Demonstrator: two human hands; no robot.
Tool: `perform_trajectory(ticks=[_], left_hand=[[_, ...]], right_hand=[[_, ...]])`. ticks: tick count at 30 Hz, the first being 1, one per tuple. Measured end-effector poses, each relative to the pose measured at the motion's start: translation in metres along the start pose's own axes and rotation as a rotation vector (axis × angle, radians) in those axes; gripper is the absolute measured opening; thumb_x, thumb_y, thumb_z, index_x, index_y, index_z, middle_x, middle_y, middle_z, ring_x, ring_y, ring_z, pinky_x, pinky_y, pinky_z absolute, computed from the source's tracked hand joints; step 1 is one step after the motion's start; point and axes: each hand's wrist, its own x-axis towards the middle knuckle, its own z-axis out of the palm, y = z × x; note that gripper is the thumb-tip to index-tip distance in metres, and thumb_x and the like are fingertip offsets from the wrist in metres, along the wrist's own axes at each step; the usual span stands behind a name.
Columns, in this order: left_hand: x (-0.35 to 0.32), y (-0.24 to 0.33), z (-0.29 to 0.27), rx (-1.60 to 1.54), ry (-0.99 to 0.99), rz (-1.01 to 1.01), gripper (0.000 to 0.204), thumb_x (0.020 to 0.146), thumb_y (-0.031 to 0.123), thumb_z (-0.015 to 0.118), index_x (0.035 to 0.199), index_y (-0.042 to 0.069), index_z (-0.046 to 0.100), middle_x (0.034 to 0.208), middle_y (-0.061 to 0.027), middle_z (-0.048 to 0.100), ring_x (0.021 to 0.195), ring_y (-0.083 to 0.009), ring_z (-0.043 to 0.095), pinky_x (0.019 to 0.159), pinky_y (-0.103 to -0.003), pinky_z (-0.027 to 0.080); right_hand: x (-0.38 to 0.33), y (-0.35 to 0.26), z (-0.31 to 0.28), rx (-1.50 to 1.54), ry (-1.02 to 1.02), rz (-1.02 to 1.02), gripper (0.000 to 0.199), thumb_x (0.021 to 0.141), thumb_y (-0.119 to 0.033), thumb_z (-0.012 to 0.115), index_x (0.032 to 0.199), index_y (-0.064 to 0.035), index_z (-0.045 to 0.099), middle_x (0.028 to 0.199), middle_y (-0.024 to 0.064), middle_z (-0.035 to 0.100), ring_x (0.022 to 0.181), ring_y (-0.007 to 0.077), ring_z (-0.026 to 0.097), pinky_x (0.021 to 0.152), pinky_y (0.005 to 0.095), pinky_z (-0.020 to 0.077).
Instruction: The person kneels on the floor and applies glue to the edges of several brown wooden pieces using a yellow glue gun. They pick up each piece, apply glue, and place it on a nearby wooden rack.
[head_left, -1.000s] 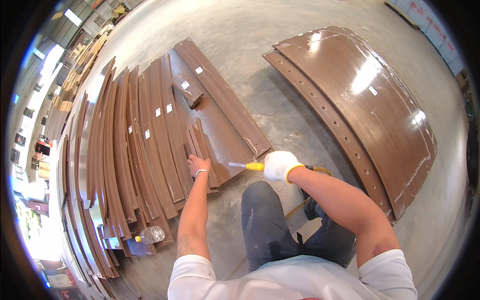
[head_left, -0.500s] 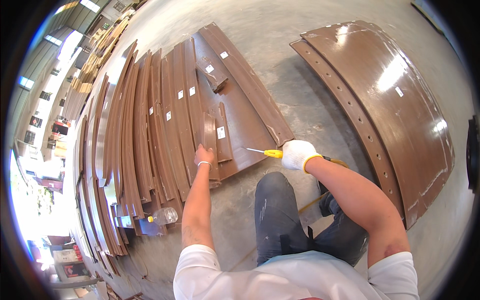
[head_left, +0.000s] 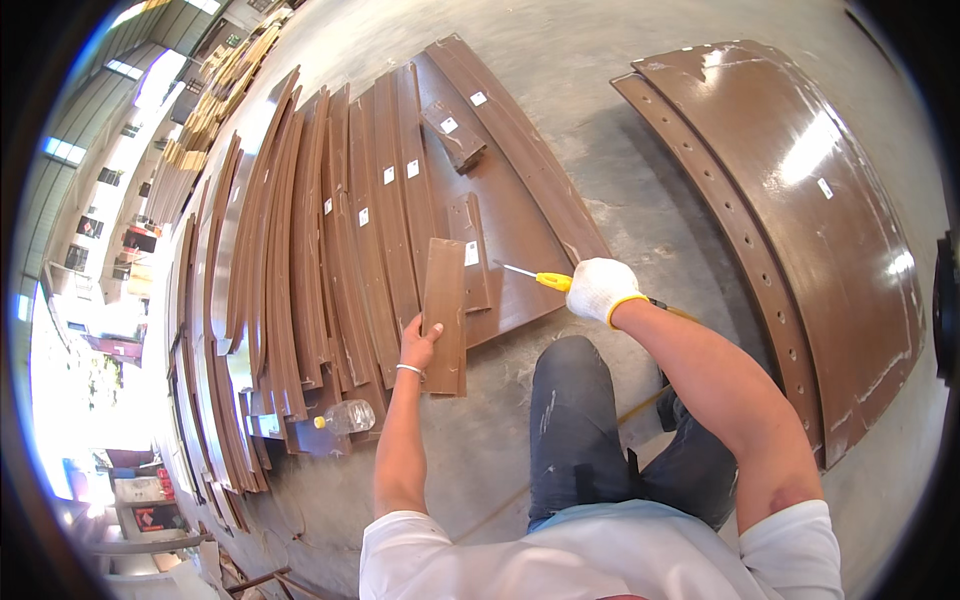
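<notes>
My bare left hand (head_left: 418, 345), with a white band at its wrist, is closed on the lower left edge of a short brown board (head_left: 446, 310). The board is tilted up, its broad face toward me. In a white glove with a yellow cuff, my right hand (head_left: 602, 290) grips a yellow-handled tool (head_left: 553, 281) with a thin metal shaft. Its tip points left, short of the board. Behind the glove a black fitting and a yellow hose (head_left: 682, 313) lead off. Another short labelled piece (head_left: 474, 240) lies beyond the board on a wide brown panel (head_left: 515, 215).
Long brown strips (head_left: 330, 240) lie side by side to the left, several with white labels. A clear plastic bottle (head_left: 349, 417) lies at their near end. One more short piece (head_left: 455, 135) rests farther up. At right stands a large curved brown panel (head_left: 800, 220) with a holed edge strip.
My left hand has raised the short brown board off the panel and turned its broad face into view. The tool stays in my right hand. The whole view has shifted slightly.
</notes>
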Motion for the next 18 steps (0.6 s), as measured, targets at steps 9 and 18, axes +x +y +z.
perform_trajectory(ticks=[9, 18], left_hand=[[-0.015, 0.038, -0.032, 0.790, 0.089, -0.078, 0.059, 0.090, 0.030, 0.078, 0.140, 0.004, 0.061, 0.134, -0.0240, 0.068, 0.124, -0.0410, 0.066, 0.107, -0.049, 0.051], [0.044, 0.118, -0.102, 2.032, 0.005, 0.163, 0.026, 0.099, 0.023, 0.058, 0.108, 0.015, 0.081, 0.111, -0.0101, 0.076, 0.111, -0.0304, 0.070, 0.098, -0.054, 0.046]], right_hand=[[0.000, -0.014, 0.025, -0.084, -0.069, -0.140, 0.025, 0.088, -0.019, 0.064, 0.100, -0.0047, 0.081, 0.098, 0.0211, 0.078, 0.092, 0.0379, 0.077, 0.082, 0.0463, 0.0608], [-0.007, -0.010, 0.025, -0.113, -0.119, -0.173, 0.025, 0.086, -0.017, 0.065, 0.101, -0.0035, 0.080, 0.098, 0.0226, 0.078, 0.093, 0.0382, 0.077, 0.084, 0.0458, 0.0606]])
